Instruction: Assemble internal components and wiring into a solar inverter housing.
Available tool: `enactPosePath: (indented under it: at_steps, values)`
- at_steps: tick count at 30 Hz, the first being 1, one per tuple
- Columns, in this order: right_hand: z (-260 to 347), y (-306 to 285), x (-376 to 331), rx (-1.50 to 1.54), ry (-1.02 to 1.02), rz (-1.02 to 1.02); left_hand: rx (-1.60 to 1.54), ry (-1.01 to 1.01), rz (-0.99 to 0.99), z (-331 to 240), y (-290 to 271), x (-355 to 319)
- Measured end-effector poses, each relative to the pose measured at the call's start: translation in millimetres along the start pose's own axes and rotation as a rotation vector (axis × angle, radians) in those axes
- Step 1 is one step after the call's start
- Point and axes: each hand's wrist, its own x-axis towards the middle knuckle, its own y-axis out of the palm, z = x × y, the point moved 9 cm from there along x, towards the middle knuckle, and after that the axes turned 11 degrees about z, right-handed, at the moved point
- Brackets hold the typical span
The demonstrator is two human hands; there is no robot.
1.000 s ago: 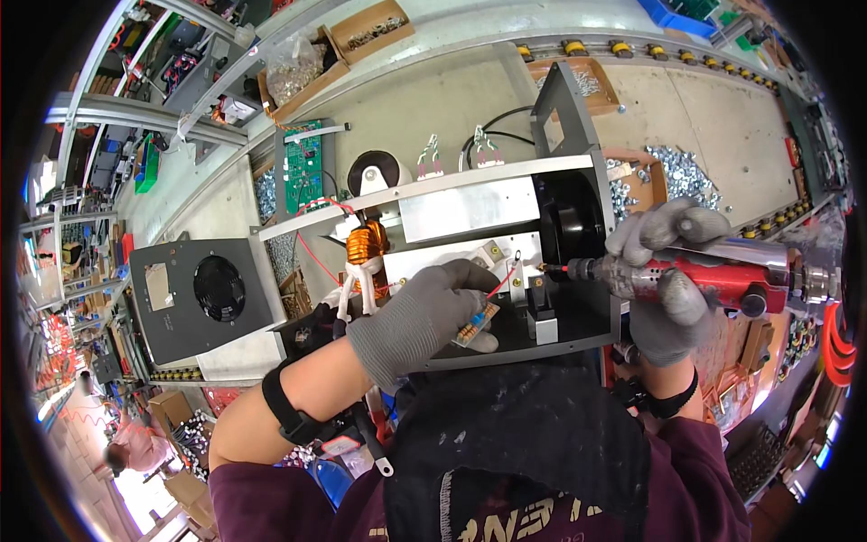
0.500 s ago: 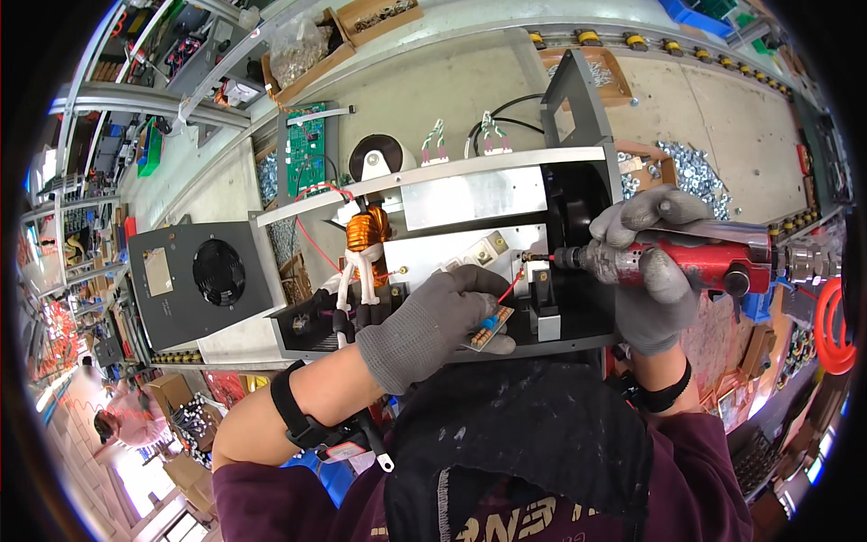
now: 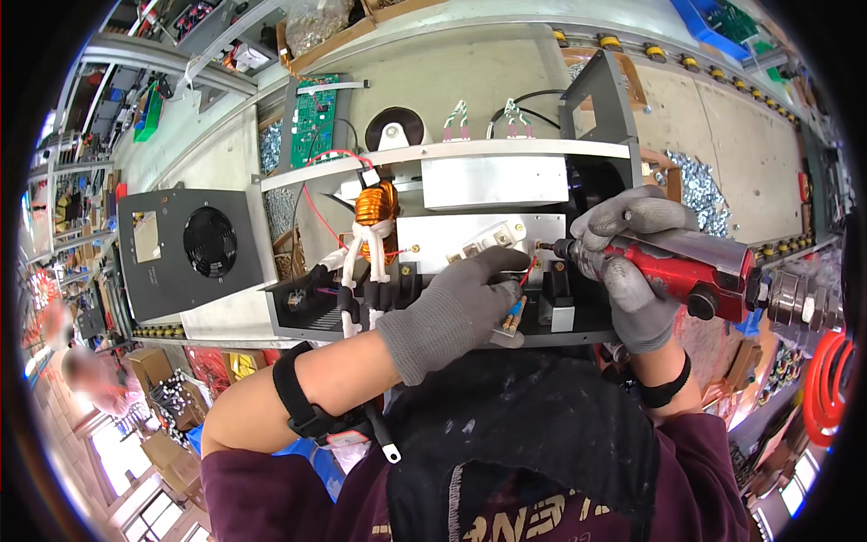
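Observation:
My gloved left hand is closed on a small circuit board with blue and striped parts, over the near side of an open metal chassis. A short red wire runs from the board up to the right end of a silver plate. My gloved right hand wraps round a red air screwdriver. The driver's bit points left and meets the plate's end by the wire; the screw there is too small to make out. A white module sits on the plate, partly behind my left fingers.
Left of the plate stands a copper-wound coil with white-sleeved leads. A dark panel with a fan lies at the left. Beyond the chassis are a green circuit board and loose screws. A red coiled hose hangs at the right.
The screwdriver has tilted, its rear end now lower, with the bit still at the plate's end. The view has shifted, and my left hand keeps the board in nearly the same place.

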Motion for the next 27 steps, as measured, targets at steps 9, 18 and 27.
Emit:
enactPosePath:
  at_steps: [9, 18, 27]
  values:
    - [9.1, 44.7, 21.7, -0.474, 0.066, 0.181, -0.757, -0.409, 0.053, 41.8, 31.4, -14.1]
    - [-0.5, 55.5, 19.7, -0.442, 0.059, 0.167, -0.66, -0.408, -0.04, 48.4, 37.4, -17.2]
    - [-10.0, 49.3, 13.7, -0.339, 0.16, 0.091, -0.623, -0.478, 0.008, 46.7, 36.4, -18.9]
